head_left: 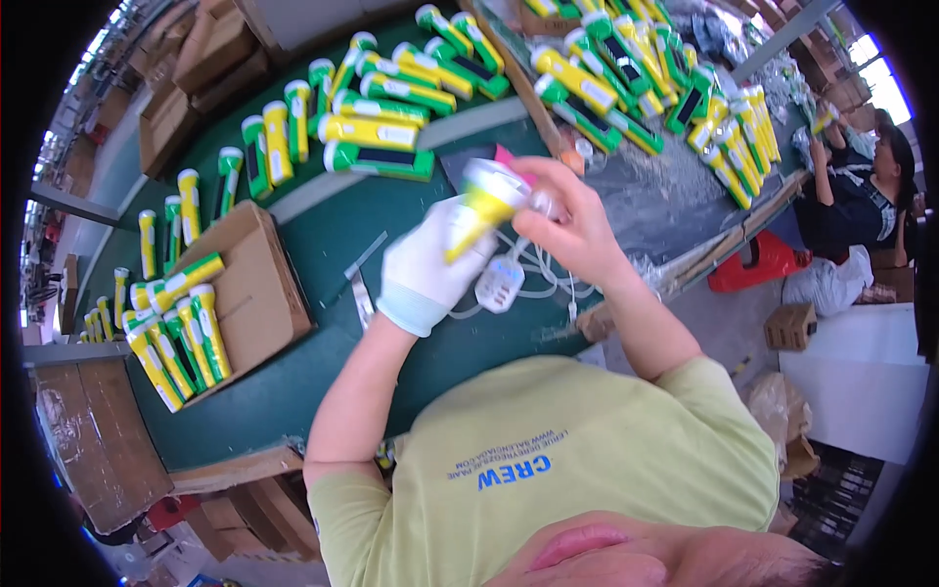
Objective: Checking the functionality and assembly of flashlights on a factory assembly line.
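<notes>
Above the green tabletop (323, 245), the gloved left hand (425, 269) grips a yellow flashlight (481, 205); the bare right hand (572, 230) pinches its head, apparently fitting it, which needs steady alignment.

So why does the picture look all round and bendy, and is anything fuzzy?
In the head view, the fisheye lens bends the green table edges and leaves black corners. The yellow torch between the gloved left hand and bare right hand is smeared by motion. Bright windows glare white at the upper right.
</notes>
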Motion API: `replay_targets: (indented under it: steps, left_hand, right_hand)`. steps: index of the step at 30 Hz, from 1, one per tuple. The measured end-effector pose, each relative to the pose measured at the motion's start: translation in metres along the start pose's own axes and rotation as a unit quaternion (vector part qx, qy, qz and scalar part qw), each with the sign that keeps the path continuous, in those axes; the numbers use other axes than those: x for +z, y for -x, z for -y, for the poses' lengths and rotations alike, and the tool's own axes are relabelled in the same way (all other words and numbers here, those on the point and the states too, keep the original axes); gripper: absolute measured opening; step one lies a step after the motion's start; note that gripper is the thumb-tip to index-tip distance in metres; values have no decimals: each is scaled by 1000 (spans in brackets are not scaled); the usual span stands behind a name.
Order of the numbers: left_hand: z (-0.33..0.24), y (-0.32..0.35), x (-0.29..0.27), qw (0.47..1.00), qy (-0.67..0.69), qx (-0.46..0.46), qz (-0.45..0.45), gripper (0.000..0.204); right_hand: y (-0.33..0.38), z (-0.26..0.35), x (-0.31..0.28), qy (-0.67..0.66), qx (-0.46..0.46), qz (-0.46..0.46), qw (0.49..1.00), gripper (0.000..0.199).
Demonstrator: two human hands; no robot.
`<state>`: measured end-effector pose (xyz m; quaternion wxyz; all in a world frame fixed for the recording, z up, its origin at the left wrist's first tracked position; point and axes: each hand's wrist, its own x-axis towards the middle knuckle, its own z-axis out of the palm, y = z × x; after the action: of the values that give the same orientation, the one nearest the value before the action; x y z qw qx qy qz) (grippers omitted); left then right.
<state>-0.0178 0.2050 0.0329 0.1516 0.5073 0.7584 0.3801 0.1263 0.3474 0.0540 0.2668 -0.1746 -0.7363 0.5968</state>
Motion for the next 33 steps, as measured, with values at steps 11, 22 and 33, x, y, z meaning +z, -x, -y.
replay_targets:
  steps: [11,22,33]
  left_hand:
    - [41,26,20,715,640,-281,-9,43]
    - [19,26,24,893,421,-75,-137,37]
    - [5,9,9,822,548,-95,-125,43]
  right_hand:
    - [31,-19,11,4,38,96,995,17]
    - [15,-25,47,248,-341,123,898,13]
    - [67,-40,52,18,-169,316,933,21]
